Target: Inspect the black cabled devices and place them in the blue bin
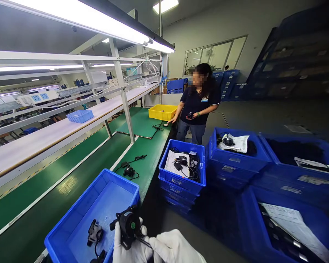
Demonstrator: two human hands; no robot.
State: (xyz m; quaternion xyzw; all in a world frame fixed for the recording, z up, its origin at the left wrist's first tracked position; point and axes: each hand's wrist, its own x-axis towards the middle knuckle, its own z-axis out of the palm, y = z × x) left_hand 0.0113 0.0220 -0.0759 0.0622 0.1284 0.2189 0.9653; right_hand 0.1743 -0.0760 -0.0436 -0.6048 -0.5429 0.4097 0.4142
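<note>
My left hand [130, 247], in a white glove, grips a small black round device [128, 225] with a green dot, held over the right edge of a blue bin [79, 215]. Beside it my gloved right hand [175, 248] pinches the thin black cable [143, 241] that comes off the device. Inside the bin lies another black part with a cable [94, 233]. On the green bench behind the bin rests a further black device with its cable [129, 171].
A co-worker [197, 104] stands at the bench's far end holding a small black item, next to a yellow bin [162, 111]. Stacked blue bins [182, 171] with black parts and papers fill the floor to my right. A light blue tray [80, 115] sits on the shelf.
</note>
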